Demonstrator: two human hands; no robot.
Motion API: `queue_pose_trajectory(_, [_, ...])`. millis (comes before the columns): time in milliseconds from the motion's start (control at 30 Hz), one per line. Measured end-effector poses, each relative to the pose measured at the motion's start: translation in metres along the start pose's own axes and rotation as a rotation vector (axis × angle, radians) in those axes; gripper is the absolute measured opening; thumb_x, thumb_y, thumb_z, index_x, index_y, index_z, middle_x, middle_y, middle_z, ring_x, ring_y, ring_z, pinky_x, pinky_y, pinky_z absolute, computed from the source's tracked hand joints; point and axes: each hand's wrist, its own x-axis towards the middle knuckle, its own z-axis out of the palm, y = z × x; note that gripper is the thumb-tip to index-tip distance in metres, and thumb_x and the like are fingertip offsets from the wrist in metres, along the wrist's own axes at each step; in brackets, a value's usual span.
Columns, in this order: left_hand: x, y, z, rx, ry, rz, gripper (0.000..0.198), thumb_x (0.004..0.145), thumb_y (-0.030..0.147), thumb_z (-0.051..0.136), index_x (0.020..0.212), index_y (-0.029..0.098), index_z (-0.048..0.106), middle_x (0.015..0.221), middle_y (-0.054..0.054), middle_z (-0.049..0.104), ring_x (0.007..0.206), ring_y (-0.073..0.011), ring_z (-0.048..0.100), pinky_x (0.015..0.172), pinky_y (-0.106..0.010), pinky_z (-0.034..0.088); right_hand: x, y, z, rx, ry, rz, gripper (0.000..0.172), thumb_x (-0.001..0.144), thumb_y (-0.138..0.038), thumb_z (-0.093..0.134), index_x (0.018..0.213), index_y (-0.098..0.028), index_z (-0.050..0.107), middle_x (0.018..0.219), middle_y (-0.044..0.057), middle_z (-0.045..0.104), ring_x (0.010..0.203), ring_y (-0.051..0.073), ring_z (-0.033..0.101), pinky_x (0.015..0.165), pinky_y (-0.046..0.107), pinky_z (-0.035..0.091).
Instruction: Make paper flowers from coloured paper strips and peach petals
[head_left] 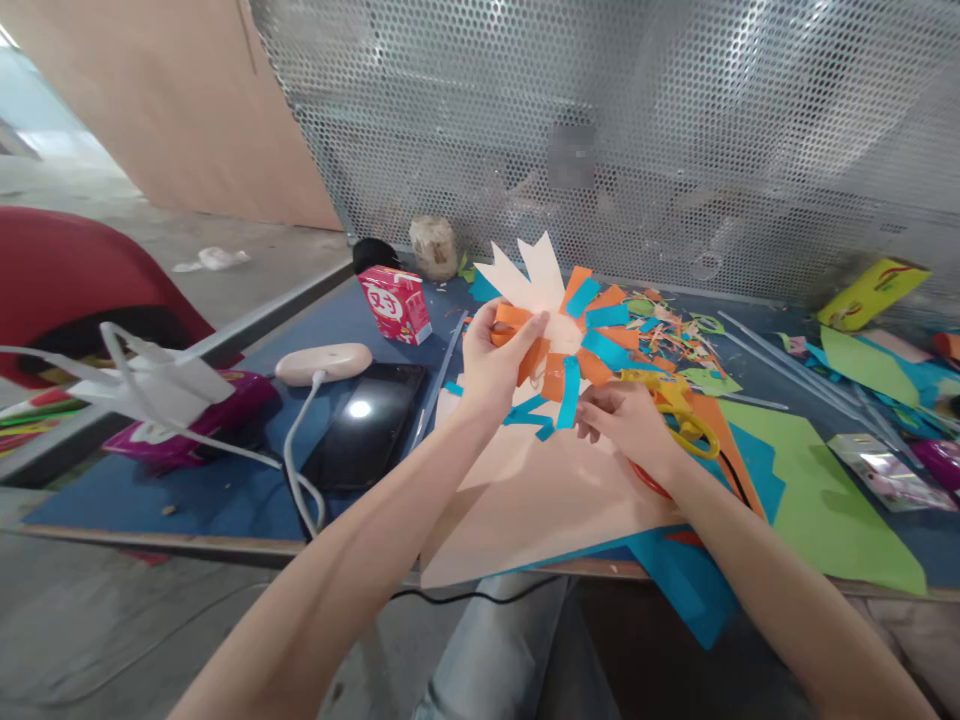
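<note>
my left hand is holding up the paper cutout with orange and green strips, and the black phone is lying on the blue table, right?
Not quite: the strips are orange and blue, as the head view shows. Your left hand is holding the paper cutout, and the black phone is lying on the blue table.

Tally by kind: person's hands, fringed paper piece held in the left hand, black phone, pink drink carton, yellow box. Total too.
Hands: 2 (left hand, right hand)
Fringed paper piece: 1
Black phone: 1
Pink carton: 1
Yellow box: 1
Total: 6
</note>
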Motion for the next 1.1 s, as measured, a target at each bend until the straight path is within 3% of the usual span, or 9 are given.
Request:
queue_pose_trajectory(100, [-0.001,-0.001,0.0,0.013,0.02,0.022,0.032,0.059,0.029,0.075,0.076,0.02,0.05,0.063,0.007,0.051,0.054,-0.0052,0.052,0.054,-0.017,0.046,-0.002,-0.001,0.002,-0.003,0.002,0.026,0.041,0.074,-0.051,0.052,0.053,-0.016,0.055,0.051,0.001,0.058,0.044,0.009,0.049,0.047,0.021,0.038])
queue_pose_trajectory(233, [0.0,0.0,-0.002,0.0,0.066,0.028,0.03,0.06,0.03,0.074,0.073,0.019,0.049,0.063,0.007,0.05,0.053,-0.0045,0.051,0.053,-0.016,0.045,-0.009,-0.006,0.001,-0.337,0.181,-0.026,0.03,0.067,-0.038,0.06,0.048,-0.017,0.05,0.047,-0.002,0.05,0.049,0.009,0.044,0.047,0.021,0.03])
queue_pose_trajectory(300, [0.0,0.0,-0.003,-0.023,0.062,0.013,0.03,0.06,0.03,0.074,0.072,0.019,0.048,0.064,0.006,0.051,0.054,-0.0045,0.052,0.053,-0.016,0.046,-0.01,-0.007,0.001,-0.406,0.189,-0.043,0.031,0.065,-0.037,0.063,0.046,-0.017,0.048,0.046,-0.002,0.049,0.049,0.009,0.044,0.047,0.022,0.029])
queue_pose_trajectory(533, [-0.008,0.001,0.002,0.047,-0.001,0.041,0.036,0.058,0.033,0.076,0.077,0.021,0.048,0.064,0.007,0.054,0.055,-0.0057,0.054,0.053,-0.017,0.047,-0.005,0.0,-0.002,-0.02,-0.008,0.154,0.053,0.071,-0.061,0.054,0.042,-0.016,0.05,0.035,-0.001,0.046,0.033,0.007,0.041,0.039,0.022,0.032])
queue_pose_trajectory(700, [-0.015,0.004,0.004,0.129,-0.079,0.137,0.037,0.059,0.034,0.076,0.082,0.022,0.05,0.067,0.005,0.059,0.057,-0.0077,0.058,0.053,-0.018,0.048,-0.006,-0.002,0.002,0.163,-0.028,0.189,0.047,0.067,-0.059,0.061,0.049,-0.016,0.052,0.04,-0.002,0.049,0.035,0.006,0.043,0.036,0.019,0.033])
queue_pose_trajectory(1100, [-0.013,0.001,0.003,0.117,-0.074,0.208,0.037,0.058,0.035,0.078,0.081,0.021,0.052,0.065,0.006,0.06,0.054,-0.0061,0.058,0.051,-0.015,0.048,-0.007,-0.003,0.003,0.179,-0.01,0.168,0.048,0.073,-0.059,0.056,0.052,-0.016,0.054,0.041,-0.003,0.05,0.034,0.004,0.042,0.034,0.018,0.03])
